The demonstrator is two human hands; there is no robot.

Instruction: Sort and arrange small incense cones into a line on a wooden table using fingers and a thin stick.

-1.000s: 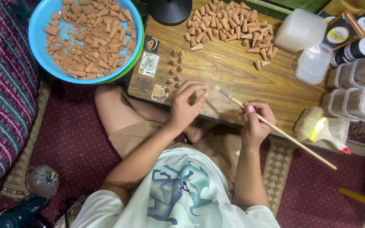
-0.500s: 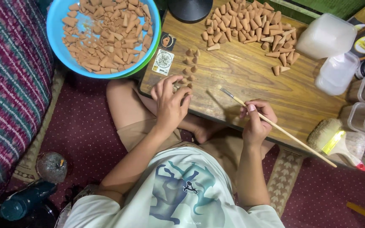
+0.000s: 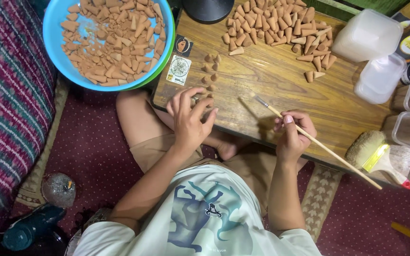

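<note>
My left hand [image 3: 189, 116] curls its fingertips around a small cone [image 3: 198, 100] at the upright row's near end on the wooden table [image 3: 285, 90]; my right hand [image 3: 294, 135] pinches the thin brush [image 3: 316, 142]; a clumsy release could topple neighbouring cones.

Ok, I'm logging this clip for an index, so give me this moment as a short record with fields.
setting: person seated on a red carpet at a low wooden table
left hand: at the table's near edge, fingers curled over the end of a row of small cones; a grip cannot be told
right hand: holds a thin paintbrush, bristles pointing toward the left hand
on table: pile of clay cones, clear plastic tubs, wide brush
beside table: blue bowl of cones
</note>
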